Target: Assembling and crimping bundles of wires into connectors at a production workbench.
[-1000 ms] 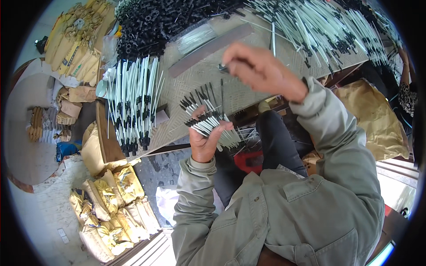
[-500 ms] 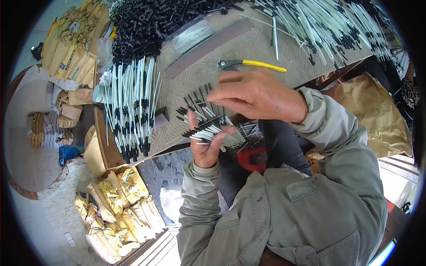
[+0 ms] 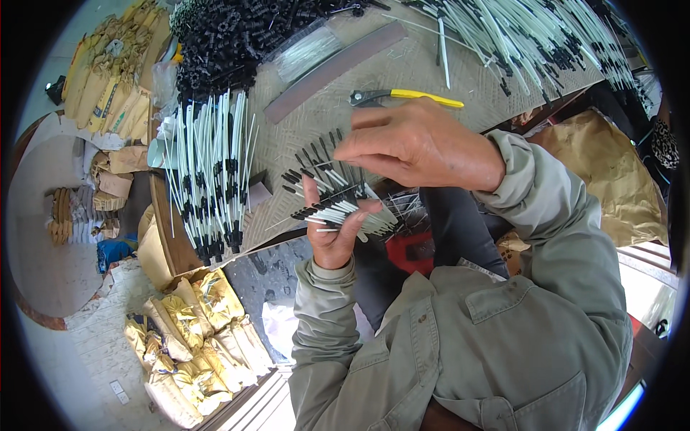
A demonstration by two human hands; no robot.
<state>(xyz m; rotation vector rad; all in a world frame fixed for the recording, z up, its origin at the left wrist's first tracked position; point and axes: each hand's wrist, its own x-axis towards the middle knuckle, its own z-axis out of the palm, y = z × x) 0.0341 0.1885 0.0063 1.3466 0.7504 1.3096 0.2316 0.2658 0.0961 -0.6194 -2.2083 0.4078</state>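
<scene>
My left hand (image 3: 335, 241) is closed around a fanned bundle of thin white rods with black tips (image 3: 341, 210), held just past the table's near edge. Above it, my right hand (image 3: 413, 147) has its thumb and fingers pinched together over the bundle's upper side. A thin pale strand seems to run from those fingertips across the rods; what exactly they grip is too small to make out. Beyond the right hand, pliers with yellow handles (image 3: 424, 95) lie on the table (image 3: 302, 118).
White rods with black fittings stand stacked at the left (image 3: 212, 172) and lie heaped far right (image 3: 503, 43). Small black parts (image 3: 237, 43) are piled at the back, beside a bag of clear strips (image 3: 307, 54) and a brown bar (image 3: 334, 72). Wrapped packages (image 3: 194, 337) sit lower left.
Both hands keep nearly the same pose over the bundle. My right hand has shifted very slightly to the right, and the whole view has moved a little.
</scene>
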